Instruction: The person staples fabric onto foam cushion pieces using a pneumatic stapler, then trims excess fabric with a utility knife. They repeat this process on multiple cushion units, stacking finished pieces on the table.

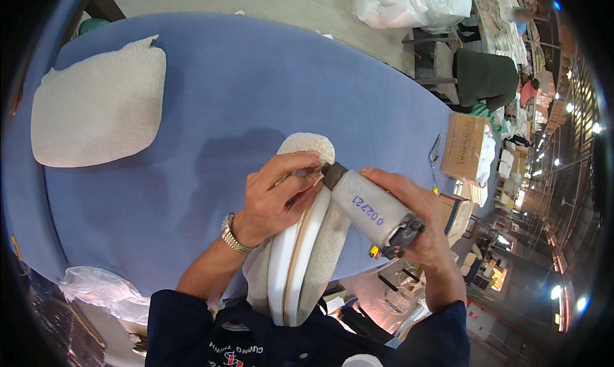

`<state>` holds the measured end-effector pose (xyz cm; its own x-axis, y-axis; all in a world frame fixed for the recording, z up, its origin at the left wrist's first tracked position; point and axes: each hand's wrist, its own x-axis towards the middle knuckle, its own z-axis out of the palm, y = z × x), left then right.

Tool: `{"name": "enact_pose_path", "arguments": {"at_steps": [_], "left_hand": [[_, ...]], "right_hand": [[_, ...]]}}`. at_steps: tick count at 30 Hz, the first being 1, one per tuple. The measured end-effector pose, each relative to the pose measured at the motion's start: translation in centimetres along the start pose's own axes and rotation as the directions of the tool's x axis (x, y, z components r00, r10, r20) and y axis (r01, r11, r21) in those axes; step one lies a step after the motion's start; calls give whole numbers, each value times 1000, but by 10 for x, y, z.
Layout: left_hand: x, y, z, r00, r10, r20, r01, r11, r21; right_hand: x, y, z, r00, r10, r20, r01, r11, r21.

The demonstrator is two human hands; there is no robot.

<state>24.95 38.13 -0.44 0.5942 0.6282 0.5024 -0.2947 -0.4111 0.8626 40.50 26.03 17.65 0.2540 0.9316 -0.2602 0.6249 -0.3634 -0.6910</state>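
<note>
A padded panel [307, 239] stands on edge against my body, showing a thin brown board between white foam layers. Light grey fabric [329, 252] covers its sides and wraps over its rounded far end. My left hand [278, 194] is closed at that end, pinching the fabric's edge near the board; something small and dark shows between its fingers. My right hand [419, 220] is wrapped round a grey staple gun [366, 207], tilted with its black nose against the panel's edge beside my left fingertips. The grip inside my right palm is hidden.
Another grey fabric-covered piece [99, 108] lies at the left of the blue padded table [224, 66]. A cardboard box [463, 146] with white stuff and a thin metal tool [434, 155] sit at the right edge. Beyond it is a person in dark green [486, 79]. Clear plastic [105, 290] hangs lower left.
</note>
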Motion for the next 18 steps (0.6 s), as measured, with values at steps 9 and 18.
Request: {"name": "enact_pose_path", "arguments": {"at_steps": [9,18], "left_hand": [[33,-20,-27,915,-349,201,402,753,-522],[61,-46,21,669,-302,679,653,676,-342]], "right_hand": [[-8,8,20,999,34,-37,-35,999,-31],[-20,-2,22,991,120,-51,-126,982,-142]]}}
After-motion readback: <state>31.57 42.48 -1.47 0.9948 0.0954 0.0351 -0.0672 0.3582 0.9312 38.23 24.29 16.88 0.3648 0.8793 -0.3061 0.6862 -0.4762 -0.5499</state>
